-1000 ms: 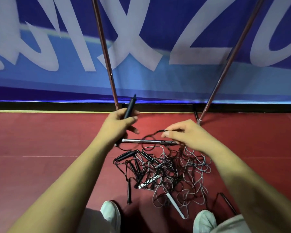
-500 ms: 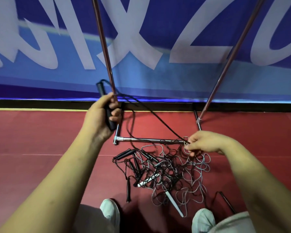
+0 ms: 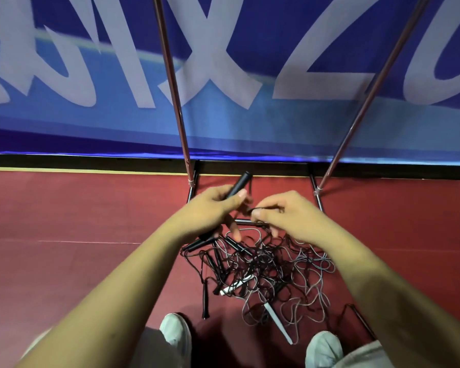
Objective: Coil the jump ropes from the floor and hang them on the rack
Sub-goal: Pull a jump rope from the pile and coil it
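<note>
**Closer together than half a second ago**

The left hand (image 3: 213,205) has come down and to the right from beside the rack's left pole (image 3: 170,75), and the right hand (image 3: 290,216) has moved up to meet it. The two now sit almost touching above the rack's front base bar (image 3: 243,221). The cord (image 3: 260,209) that ran taut between them is now only a short stretch.

The left fingers are wrapped round a black handle (image 3: 241,183), its free end pointing up and away toward the banner (image 3: 64,123). The right thumb and fingers pinch the thin black cord just beside the left fingertips.

The rest of the jump ropes (image 3: 263,266) lie in a tangle on the red floor (image 3: 77,208) just below the hands – black and grey cords looped over one another, with black handles along the left edge and a white handle (image 3: 276,322) nearest the shoes (image 3: 177,333). Nothing hangs on the visible stretch of the rack's two poles
</note>
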{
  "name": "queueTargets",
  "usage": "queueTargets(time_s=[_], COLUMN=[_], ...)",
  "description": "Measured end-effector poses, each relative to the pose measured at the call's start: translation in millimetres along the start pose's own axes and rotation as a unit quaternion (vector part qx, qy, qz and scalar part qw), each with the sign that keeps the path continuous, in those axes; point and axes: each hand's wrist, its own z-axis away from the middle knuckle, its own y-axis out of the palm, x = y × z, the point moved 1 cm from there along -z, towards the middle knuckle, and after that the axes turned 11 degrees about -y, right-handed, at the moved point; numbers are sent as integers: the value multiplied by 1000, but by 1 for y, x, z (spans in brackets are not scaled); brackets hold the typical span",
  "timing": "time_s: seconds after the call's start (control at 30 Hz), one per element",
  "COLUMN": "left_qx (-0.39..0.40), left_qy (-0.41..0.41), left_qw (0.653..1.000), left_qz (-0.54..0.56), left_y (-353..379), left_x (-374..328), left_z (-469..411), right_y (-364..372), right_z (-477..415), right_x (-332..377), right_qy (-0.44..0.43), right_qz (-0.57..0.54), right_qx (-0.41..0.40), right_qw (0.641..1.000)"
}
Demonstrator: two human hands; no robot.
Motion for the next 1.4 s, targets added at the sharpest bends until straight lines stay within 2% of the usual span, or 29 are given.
queueTargets(time_s=[0.07, 0.1, 0.17, 0.2, 0.23, 0.33, 0.43, 0.53, 0.57, 0.6, 0.67, 0.7, 0.77, 0.87, 0.93, 1.03, 1.1, 1.2, 1.27, 1.33, 1.4], left_qx=[43, 38, -6, -30, -48, -74, -116, -140, -162, -211, -319, -340, -315, -260, -179, -21, 20, -32, -74, -104, -101], left_qy=[-4, 3, 23, 35, 50, 84, 91, 86, 81, 71, 26, 10, 14, 64, 76, 32, 13, 4, 16, 44, 71], left_qw=[999, 999, 1000, 997, 987, 927, 896, 863, 861, 874, 911, 920, 936, 962, 981, 999, 998, 998, 997, 986, 954], left_qz=[-14, -20, 10, 68, 146, 357, 419, 478, 475, 431, 260, 196, 155, 52, 22, -16, -54, -53, -11, 122, 274], left_y=[6, 7, 6, 3, -3, -26, -46, -51, -52, -52, -49, -45, -34, -17, -8, 5, 10, 8, 3, -7, -21], left_x=[-2, -3, -6, -7, -9, -13, -8, -3, -1, 0, 3, 3, 2, 0, 1, 6, 7, 4, 1, -3, -6], left_z=[2, 2, 0, -1, -3, -4, -3, -7, -9, -9, -7, -5, -4, -8, -11, -8, -6, -8, -9, -9, -8], right_y=[-7, -10, -16, -19, -23, -39, -51, -50, -46, -43, -36, -32, -22, -11, -7, -5, -6, -7, -9, -12, -18], right_z=[-2, -2, -1, 1, 3, 12, 20, 16, 14, 12, 9, 8, 7, 3, 1, 0, 1, 2, 3, 4, 6], right_x=[-5, -9, -19, -24, -31, -45, -48, -40, -35, -30, -21, -18, -10, -3, 1, 1, -1, -5, -14, -26, -39], right_qy=[-20, -21, -3, 17, 45, 131, 163, 99, 73, 54, 31, 21, 10, -13, -22, -12, -15, -22, -2, 29, 51], right_qz=[-21, -7, 34, 49, 65, 112, 74, 85, 92, 69, -25, -48, -41, -28, -1, 19, 25, 17, 40, 78, 103], right_qx=[-53, -61, -31, -5, 22, 68, 38, -33, -66, -93, -111, -101, -67, -62, -59, -52, -48, -34, -7, 43, 61], right_qw=[998, 998, 999, 999, 997, 983, 983, 991, 991, 992, 993, 994, 997, 998, 998, 998, 998, 999, 999, 996, 991])
